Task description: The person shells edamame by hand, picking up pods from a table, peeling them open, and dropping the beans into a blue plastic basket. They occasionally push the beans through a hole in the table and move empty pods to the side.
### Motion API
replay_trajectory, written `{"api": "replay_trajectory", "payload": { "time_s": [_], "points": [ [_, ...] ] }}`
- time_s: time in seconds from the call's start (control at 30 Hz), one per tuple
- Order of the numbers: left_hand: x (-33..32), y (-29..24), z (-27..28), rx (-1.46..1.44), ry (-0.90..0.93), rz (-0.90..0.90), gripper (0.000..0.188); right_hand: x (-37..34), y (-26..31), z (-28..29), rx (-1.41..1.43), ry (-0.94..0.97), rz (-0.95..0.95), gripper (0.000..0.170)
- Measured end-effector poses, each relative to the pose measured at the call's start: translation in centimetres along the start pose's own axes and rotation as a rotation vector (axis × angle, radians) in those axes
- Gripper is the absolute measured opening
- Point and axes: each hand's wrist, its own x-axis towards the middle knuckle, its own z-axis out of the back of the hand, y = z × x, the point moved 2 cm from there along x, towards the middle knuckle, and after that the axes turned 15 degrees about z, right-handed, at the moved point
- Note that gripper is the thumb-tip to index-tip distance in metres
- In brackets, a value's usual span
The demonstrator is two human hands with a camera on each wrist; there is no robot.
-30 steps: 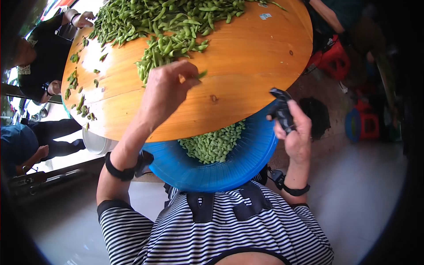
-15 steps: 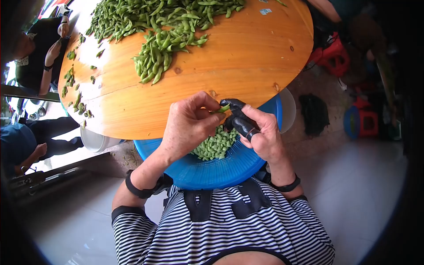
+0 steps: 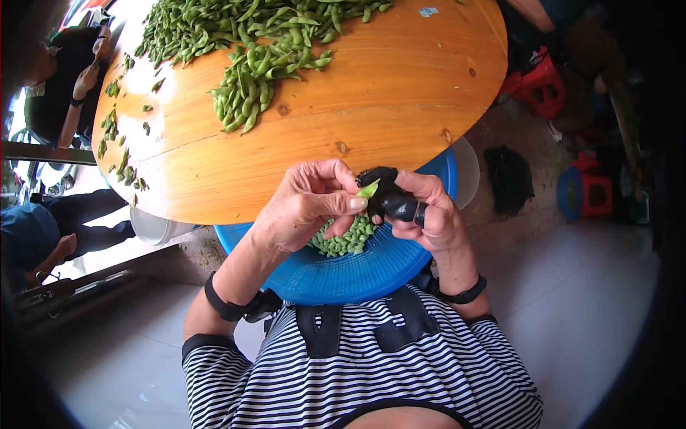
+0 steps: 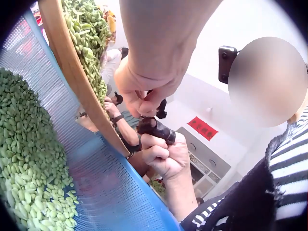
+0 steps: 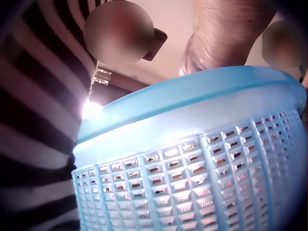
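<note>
In the head view, the left hand (image 3: pixel 300 204) pinches a green pod (image 3: pixel 369 189) between thumb and forefinger. The right hand (image 3: pixel 429 209) meets it from the other side, its curled, black-covered fingers (image 3: pixel 401 206) closed at the pod's right end. Below both hands is a blue basket (image 3: pixel 343 289) holding shelled green beans (image 3: pixel 344 242). The left wrist view shows the left hand (image 4: pixel 149 96) touching the right hand (image 4: pixel 166 156) at the fingertips; the pod is hidden there. In the right wrist view, the basket's mesh wall (image 5: pixel 183 178) covers much of the scene.
A heap of green pods (image 3: pixel 243 89) lies on the round wooden table (image 3: pixel 386 107), with scattered bits at its left edge. Another person's hands (image 3: pixel 87 77) are at the far left. Red stools (image 3: pixel 543 89) and a black bag (image 3: pixel 509 180) stand right.
The left hand has moved from the table down to the right with the pod. The right hand has come in leftward to meet it, its fingers now curled in more at the pod.
</note>
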Motion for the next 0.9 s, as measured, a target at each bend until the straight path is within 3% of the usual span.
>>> {"api": "replay_trajectory", "payload": {
  "time_s": [0.07, 0.17, 0.2, 0.23, 0.27, 0.33, 0.37, 0.53, 0.63, 0.73, 0.8, 0.83, 0.9],
  "points": [
    [0.1, 0.7, 0.3, -0.035, 0.010, 0.014, 0.008, -0.2, -0.4, 0.3, 0.122, -0.048, -0.098, 0.046],
    [0.3, 1.3, 0.0, -0.071, 0.007, -0.013, 0.011, 0.2, 0.1, -0.2, 0.059, -0.046, -0.069, 0.046],
    [0.2, 1.3, -0.4, 0.033, -0.122, -0.063, 0.013, 0.2, 0.2, -0.6, 0.060, -0.045, -0.070, 0.046],
    [0.2, 1.4, -0.7, 0.135, -0.253, -0.112, 0.015, 0.1, 0.4, -1.0, -0.153, -0.023, -0.016, 0.046],
    [0.4, 1.6, -1.0, 0.133, -0.256, -0.113, 0.015, 0.1, 0.6, -1.5, -0.366, 0.001, 0.037, 0.046],
    [0.7, 1.7, -1.4, 0.194, -0.402, -0.295, 0.018, 0.3, 0.6, -2.3, -0.439, -0.047, 0.006, 0.044],
    [0.4, 1.6, -1.6, 0.282, -0.445, -0.288, 0.015, 0.4, 0.6, -2.5, -0.496, -0.066, 0.054, 0.043],
    [0.0, 0.5, -0.3, 0.416, -0.414, -0.156, 0.020, 0.3, 0.6, -1.7, -0.528, -0.107, 0.091, 0.040],
    [-0.1, -0.1, 0.4, 0.319, -0.193, 0.027, 0.024, 0.2, 1.0, -1.5, -0.489, -0.072, -0.038, 0.040],
    [0.2, 0.3, -0.2, 0.204, -0.206, -0.008, 0.022, 0.1, 1.0, -1.8, -0.555, -0.045, -0.018, 0.039],
    [0.4, 0.9, -0.2, 0.163, -0.222, -0.004, 0.020, 0.3, 1.0, -2.5, -0.841, -0.050, 0.225, 0.040],
    [0.5, 1.2, 0.0, 0.120, -0.239, 0.000, 0.017, 0.1, 1.0, -2.8, -0.841, -0.049, 0.225, 0.040],
    [0.7, 1.9, 0.3, 0.064, -0.203, -0.042, 0.016, -0.2, 1.4, -3.6, -1.209, 0.026, 0.395, 0.041]
  ]
}}
